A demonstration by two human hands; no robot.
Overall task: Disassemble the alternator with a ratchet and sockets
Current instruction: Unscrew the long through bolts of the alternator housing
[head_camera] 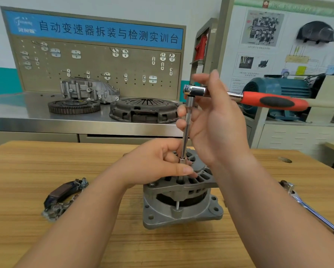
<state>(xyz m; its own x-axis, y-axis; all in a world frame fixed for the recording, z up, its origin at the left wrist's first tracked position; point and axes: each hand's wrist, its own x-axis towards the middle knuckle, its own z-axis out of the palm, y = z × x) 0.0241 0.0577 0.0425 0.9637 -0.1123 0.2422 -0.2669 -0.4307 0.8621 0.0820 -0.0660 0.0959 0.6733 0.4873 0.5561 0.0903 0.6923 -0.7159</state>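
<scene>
The grey alternator (181,207) stands upright on the wooden table (46,161), its finned end plate on top. A ratchet (268,100) with an orange and black handle points right, its head above the alternator. From the head a long steel extension bar (187,128) runs down to a small socket (182,160) at the plate's front edge. My left hand (158,163) pinches the socket between thumb and fingers. My right hand (214,117) holds the upper part of the extension bar and the ratchet head, fingers curled round them.
A removed rectifier part (63,198) lies on the table to the left. A second wrench with a blue handle (313,209) lies at the right. Behind, a steel bench carries a clutch cover (144,110), a ring gear (74,106) and a housing (88,89).
</scene>
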